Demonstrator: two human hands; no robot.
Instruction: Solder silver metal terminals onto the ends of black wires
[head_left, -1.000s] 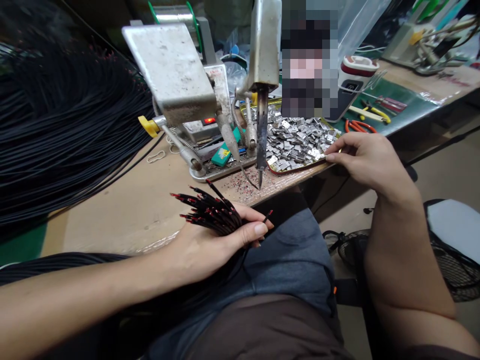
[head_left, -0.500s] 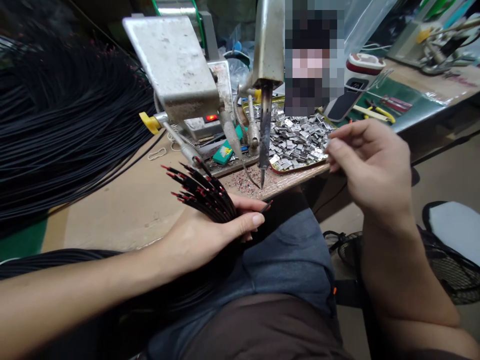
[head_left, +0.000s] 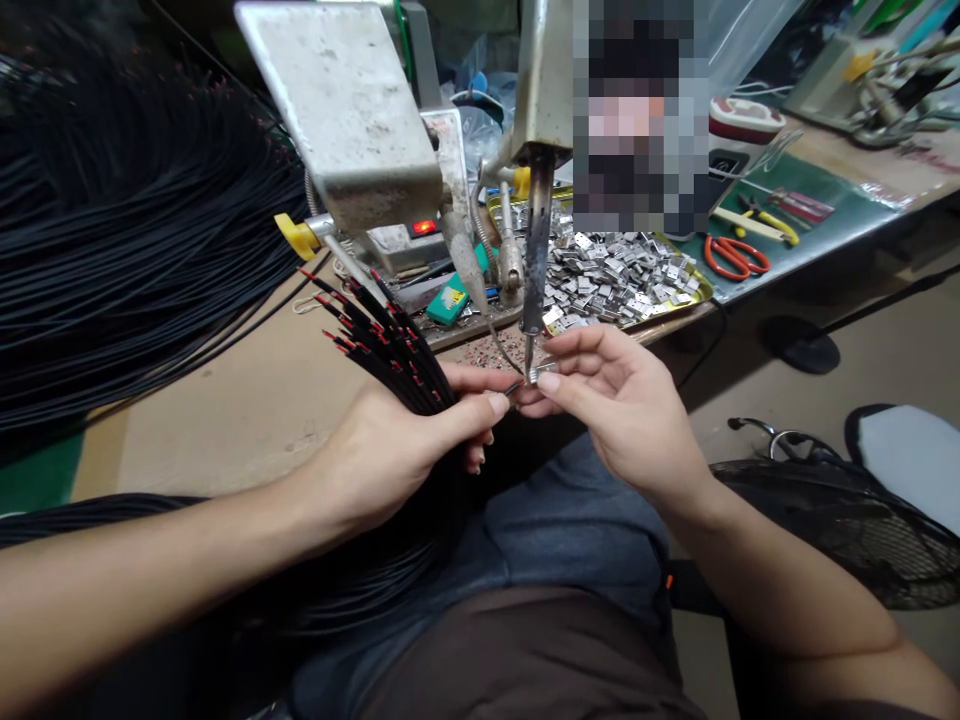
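My left hand (head_left: 427, 425) is closed round a bundle of black cables (head_left: 394, 345) with red wire ends, and one cable (head_left: 513, 388) sticks out between thumb and forefinger. Facing it, my right hand (head_left: 626, 400) pinches a small metal connector (head_left: 535, 376). The tip of the upright soldering iron (head_left: 534, 270) comes down at the connector, where the cable's end also meets it. Whether the tip touches is too small to tell. Thin solder wire from the feeder nozzle (head_left: 463, 255) ends close by.
Behind my right hand lies a tray (head_left: 705, 290) of metal connectors. Orange-handled scissors (head_left: 735, 258), yellow-handled pliers (head_left: 776, 225) and a screwdriver (head_left: 802, 205) are on the right. A large heap of black cables (head_left: 135, 230) fills the left. A fan (head_left: 847, 520) stands low right.
My right hand has come left and down from beside the tray to the iron's tip, bringing the connector against the cable end. The orange-handled scissors have come into view.
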